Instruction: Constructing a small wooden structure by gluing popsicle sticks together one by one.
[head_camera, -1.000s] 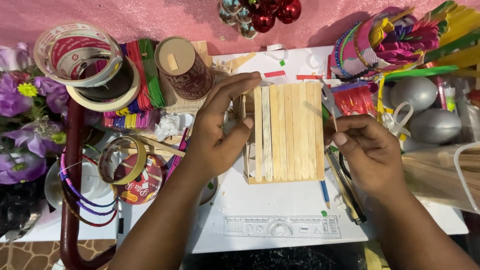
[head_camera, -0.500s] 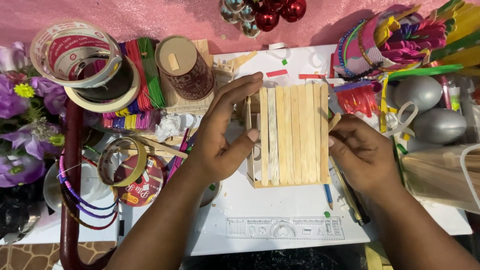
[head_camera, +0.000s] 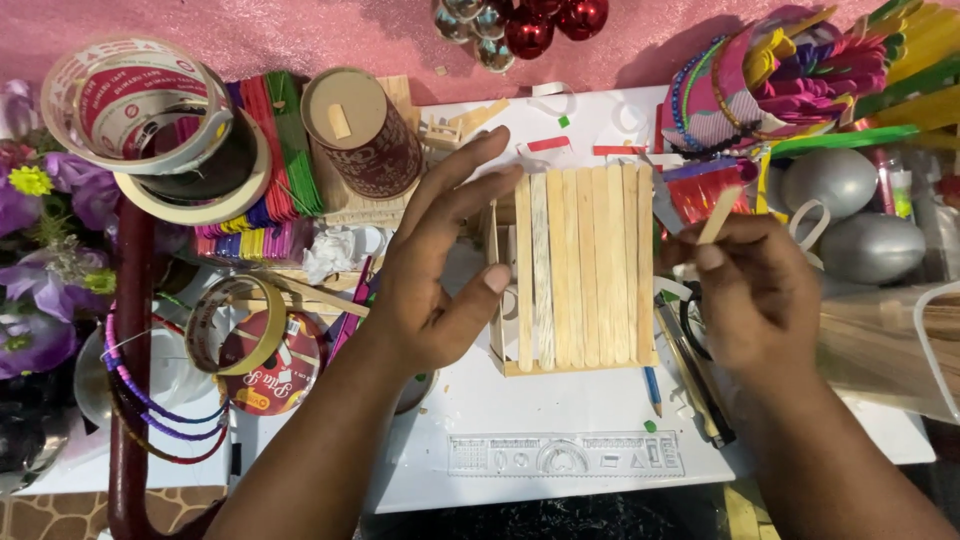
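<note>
I see my left hand (head_camera: 435, 270) spread open, fingers apart, resting against the left side of a small box built of pale wooden craft sticks (head_camera: 583, 265); the thumb tip touches its left edge low down, and the longer fingers reach toward its upper left corner. The box sits on a white board (head_camera: 560, 450), between my two hands.

My right hand (head_camera: 755, 290) is just to the right of the box, fingers pinched together on a single loose stick (head_camera: 720, 213) that pokes up and slightly right from the fingertips. I cannot tell whether that hand touches the box.

Below the box, near both wrists, a clear stencil ruler (head_camera: 566, 455) lies flat on the board. Just under my right hand are a blue pencil (head_camera: 652, 390) and dark scissors (head_camera: 700, 380).

Past my left fingers, up and left, stands a brown paper cup (head_camera: 365, 130) with bundles of coloured sticks (head_camera: 270, 160) beside it, then rolls of tape (head_camera: 140, 110) further left. Left of my left wrist lies another tape roll (head_camera: 240, 325), with purple flowers (head_camera: 30, 270) well beyond.

Beyond my right hand are silver balls (head_camera: 850, 210); red baubles (head_camera: 540, 25) sit at the top.
</note>
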